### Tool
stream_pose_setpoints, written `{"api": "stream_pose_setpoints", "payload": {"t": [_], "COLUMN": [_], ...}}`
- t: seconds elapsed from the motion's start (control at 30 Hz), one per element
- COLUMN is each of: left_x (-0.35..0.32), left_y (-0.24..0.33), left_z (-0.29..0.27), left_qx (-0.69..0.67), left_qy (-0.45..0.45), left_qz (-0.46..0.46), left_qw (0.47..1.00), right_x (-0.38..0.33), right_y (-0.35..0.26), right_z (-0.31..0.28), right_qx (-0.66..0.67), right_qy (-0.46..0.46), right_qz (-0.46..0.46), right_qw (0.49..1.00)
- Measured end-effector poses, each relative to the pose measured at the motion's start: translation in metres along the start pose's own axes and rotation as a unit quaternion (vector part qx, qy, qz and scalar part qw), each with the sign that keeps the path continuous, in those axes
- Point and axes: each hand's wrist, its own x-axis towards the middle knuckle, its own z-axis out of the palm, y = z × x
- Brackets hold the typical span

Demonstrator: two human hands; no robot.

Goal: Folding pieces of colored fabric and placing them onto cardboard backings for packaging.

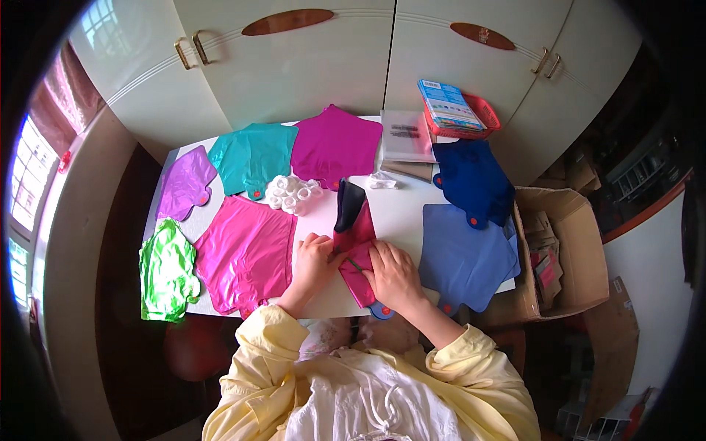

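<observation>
Here, both hands rest on a dark red foil balloon (358, 253) lying flat at the lower centre of the frame, on the near edge of the white worktop (393, 209). The left hand (316, 261) lies with fingers curled on the balloon's left edge; the right hand (393, 275) presses down on its lower part with fingers bent, thumb toward the left hand. Neither hand is closed into a full fist; both pinch or press the foil. The balloon's upper end is folded up and shows a dark side.

Counting the flat foil balloons spread around it, there are seven others: one lilac balloon (185, 182) at the left, one teal balloon (254, 156) beside it, one magenta balloon (334, 145) at the upper centre, one bright pink balloon (246, 253) just left of the left hand, one green balloon (168, 272) crumpled at the lower left edge, one dark blue balloon (474, 180) at the upper right, and one lighter blue balloon (463, 257) just right of the right hand.

A cluster of small white rings (293, 192) sits above the pink balloon; their number I cannot tell. One red basket (482, 117) with one blue packet (448, 104) stands at the upper right, and one open cardboard box (559, 257) at the right.
</observation>
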Motion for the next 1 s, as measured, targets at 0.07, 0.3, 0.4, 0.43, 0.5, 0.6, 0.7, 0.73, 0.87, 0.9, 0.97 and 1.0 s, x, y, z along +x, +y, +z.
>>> {"api": "stream_pose_setpoints", "payload": {"t": [0.07, 0.3, 0.4, 0.43, 0.5, 0.6, 0.7, 0.73, 0.87, 0.9, 0.97, 1.0], "left_x": [-0.0006, -0.0004, -0.0016, -0.0018, -0.0018, -0.0039, -0.0049, -0.005, -0.0059, -0.0063, -0.0071, -0.0071], "left_y": [-0.0017, -0.0012, -0.0015, -0.0013, -0.0011, 0.0017, 0.0018, 0.0017, 0.0016, 0.0019, 0.0052, 0.0068], "left_z": [0.003, 0.0034, -0.0006, -0.0011, -0.0022, -0.0011, -0.0022, -0.002, -0.0017, -0.0019, -0.0044, -0.0051], "left_qx": [0.006, 0.011, 0.027, 0.034, 0.048, 0.039, 0.04, 0.037, 0.029, 0.027, 0.052, 0.064], "left_qy": [0.043, 0.069, 0.001, -0.001, -0.005, 0.018, 0.014, 0.02, 0.038, 0.041, 0.042, 0.042], "left_qz": [0.04, 0.07, 0.026, 0.027, 0.03, 0.042, 0.06, 0.065, 0.093, 0.102, 0.129, 0.144], "left_qw": [0.998, 0.995, 0.999, 0.999, 0.998, 0.998, 0.997, 0.997, 0.995, 0.994, 0.989, 0.987], "right_x": [-0.0002, -0.0018, -0.0014, -0.0012, -0.0001, 0.0004, -0.0005, -0.0006, -0.0028, -0.0043, -0.008, -0.0095], "right_y": [0.0006, 0.0016, 0.0003, 0.0002, 0.0002, 0.0004, 0.0006, 0.0008, 0.0036, 0.0048, 0.0072, 0.0081], "right_z": [0.0001, 0.0009, -0.0007, -0.0012, -0.0019, -0.0026, -0.0032, -0.0031, 0.0, 0.0005, -0.0004, -0.0012], "right_qx": [-0.002, -0.008, -0.021, -0.019, -0.017, -0.016, -0.019, -0.02, -0.026, -0.028, -0.016, -0.011], "right_qy": [-0.006, 0.0, -0.002, -0.004, -0.007, -0.011, 0.002, 0.0, 0.0, 0.002, 0.01, 0.014], "right_qz": [0.003, 0.002, 0.002, 0.003, 0.004, 0.009, 0.006, 0.005, -0.002, -0.006, -0.008, -0.009], "right_qw": [1.0, 1.0, 1.0, 1.0, 1.0, 1.0, 1.0, 1.0, 1.0, 1.0, 1.0, 1.0]}}
